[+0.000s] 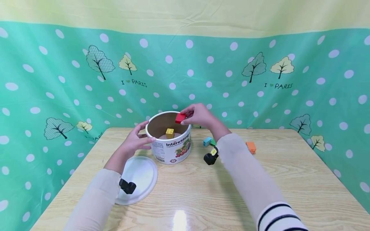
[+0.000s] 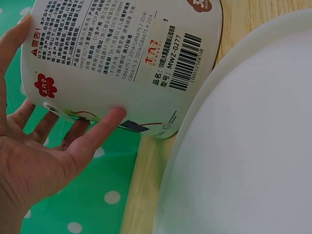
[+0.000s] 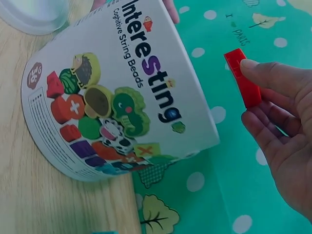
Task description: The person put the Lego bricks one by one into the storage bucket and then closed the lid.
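A person's right hand (image 1: 199,116) is pinching a red block (image 1: 180,118) between thumb and fingers, holding it above the opening of a white printed tub (image 1: 162,150), near the right rim, while the left hand (image 1: 133,141), its fingers spread and fairly straight, is touching the tub's left side. A yellow block (image 1: 170,133) is sitting inside, and a round white lid (image 1: 141,176) is lying on the wooden table (image 1: 179,186) beneath the left wrist. Right of the tub, a blue block (image 1: 207,141) and a partly hidden green block (image 1: 213,142) are resting close together, with an orange block (image 1: 251,147) lying farther right.
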Demonstrator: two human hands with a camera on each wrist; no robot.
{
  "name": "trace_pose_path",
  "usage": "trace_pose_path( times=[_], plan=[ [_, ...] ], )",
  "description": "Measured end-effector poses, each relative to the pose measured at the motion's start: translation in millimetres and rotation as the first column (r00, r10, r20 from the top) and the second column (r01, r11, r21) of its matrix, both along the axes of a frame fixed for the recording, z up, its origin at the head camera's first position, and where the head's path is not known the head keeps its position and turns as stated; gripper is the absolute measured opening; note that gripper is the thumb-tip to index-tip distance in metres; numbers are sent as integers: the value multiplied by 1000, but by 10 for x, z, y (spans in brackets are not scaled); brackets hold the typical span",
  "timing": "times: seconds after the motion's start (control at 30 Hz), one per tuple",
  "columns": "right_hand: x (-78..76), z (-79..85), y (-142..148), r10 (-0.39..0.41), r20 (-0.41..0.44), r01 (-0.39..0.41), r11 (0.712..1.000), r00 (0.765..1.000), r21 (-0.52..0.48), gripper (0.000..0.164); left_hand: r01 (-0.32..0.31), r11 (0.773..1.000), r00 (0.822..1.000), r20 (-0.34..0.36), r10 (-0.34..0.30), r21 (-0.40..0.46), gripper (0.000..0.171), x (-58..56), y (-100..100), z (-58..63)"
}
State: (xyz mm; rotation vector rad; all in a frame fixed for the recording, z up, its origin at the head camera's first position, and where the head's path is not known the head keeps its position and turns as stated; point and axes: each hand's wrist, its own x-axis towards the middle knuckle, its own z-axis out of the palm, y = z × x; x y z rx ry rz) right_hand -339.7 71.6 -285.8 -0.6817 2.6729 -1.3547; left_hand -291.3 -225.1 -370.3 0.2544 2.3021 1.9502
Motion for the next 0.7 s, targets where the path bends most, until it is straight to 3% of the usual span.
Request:
trace_pose_path(
  times=[0.43, 0.7],
  plan=[
    [-161, -129, -224, -47, 53, 51, 996, 997, -70, 37, -4, 1000, 1000, 0, 4, -13, 94, -5, -2, 7],
    [-153, -149, -279, -85, 52, 90, 992, 995, -91, 37, -16, 999, 1000, -1, 16, -36, 94, -5, 5, -1]
  ],
)
